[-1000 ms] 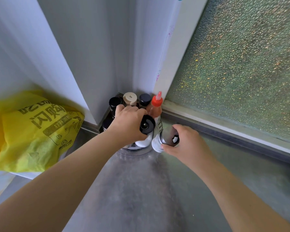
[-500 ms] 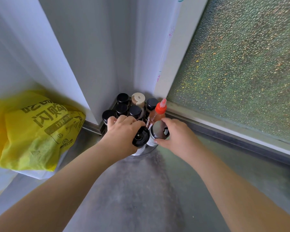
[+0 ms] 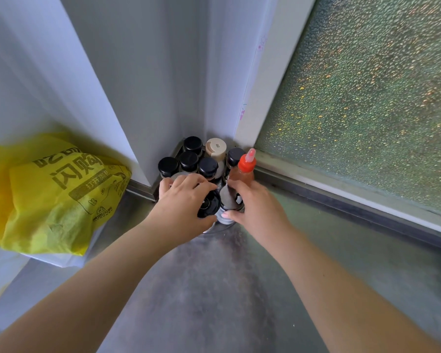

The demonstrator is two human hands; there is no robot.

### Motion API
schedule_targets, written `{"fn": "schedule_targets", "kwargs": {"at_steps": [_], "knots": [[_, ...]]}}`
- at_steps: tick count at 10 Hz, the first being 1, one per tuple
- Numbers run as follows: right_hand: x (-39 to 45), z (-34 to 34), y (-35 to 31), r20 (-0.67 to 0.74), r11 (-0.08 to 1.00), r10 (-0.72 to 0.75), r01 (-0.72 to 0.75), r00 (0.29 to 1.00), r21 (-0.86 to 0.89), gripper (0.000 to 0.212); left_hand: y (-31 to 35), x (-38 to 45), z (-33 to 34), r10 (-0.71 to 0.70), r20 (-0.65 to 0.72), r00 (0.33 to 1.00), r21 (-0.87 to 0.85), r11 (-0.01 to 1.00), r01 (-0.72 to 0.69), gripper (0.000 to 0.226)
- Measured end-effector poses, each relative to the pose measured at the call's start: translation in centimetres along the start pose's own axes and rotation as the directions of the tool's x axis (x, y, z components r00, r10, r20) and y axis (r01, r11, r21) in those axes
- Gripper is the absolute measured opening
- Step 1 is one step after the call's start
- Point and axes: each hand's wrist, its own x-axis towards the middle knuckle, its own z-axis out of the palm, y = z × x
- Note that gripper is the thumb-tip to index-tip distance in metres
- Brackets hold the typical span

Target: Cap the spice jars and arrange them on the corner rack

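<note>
Here our left hand (image 3: 182, 200) grips a black-capped jar (image 3: 209, 207); our right hand (image 3: 255, 208) grips the upright grey jar (image 3: 228, 200) touching it, rack (image 3: 178, 149) just behind.

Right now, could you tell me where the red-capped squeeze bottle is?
It stands at the right edge of the jar cluster in the corner, just beyond the right hand: red-capped squeeze bottle.

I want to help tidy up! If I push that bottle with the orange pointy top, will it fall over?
Probably, yes. The orange-capped bottle looks tall and narrow, so a push near its top could tip it. It stands at the edge of the cluster, with no jar on its window side. Its clear body looks like plastic, so likely light and not very breakable.
</note>
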Motion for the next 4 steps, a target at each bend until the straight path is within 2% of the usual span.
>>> {"fn": "schedule_targets", "kwargs": {"at_steps": [1, 2, 3, 4], "knots": [[-0.4, 0.0, -0.1, -0.051, 0.996, 0.017, -0.021, 0.999, -0.082, 0.066, 0.3, 0.0, 0.1, -0.003, 0.000, 1.000, -0.002, 1.000, 0.003, 0.056], [-0.8, 0.1, 0.3, 0.013, 0.989, 0.022, -0.020, 1.000, -0.147, 0.081, 0.7, 0.0, -0.1, -0.018, 0.049, 0.999, 0.022, 1.000, 0.017, 0.059], [-1.7, 0.1, 1.1, 0.046, 0.991, 0.005, 0.001, 0.999, -0.137, 0.097, 1.1, -0.2, 0.0, -0.011, 0.031, 0.999, 0.030, 0.999, 0.010, 0.063], [-3.1, -0.5, 1.6, 0.050, 0.997, 0.018, -0.014, 0.999, -0.080, 0.094, 1.2, -1.1, 0.1, -0.019, 0.027, 0.999, 0.039, 0.999, 0.018, 0.067]]}}
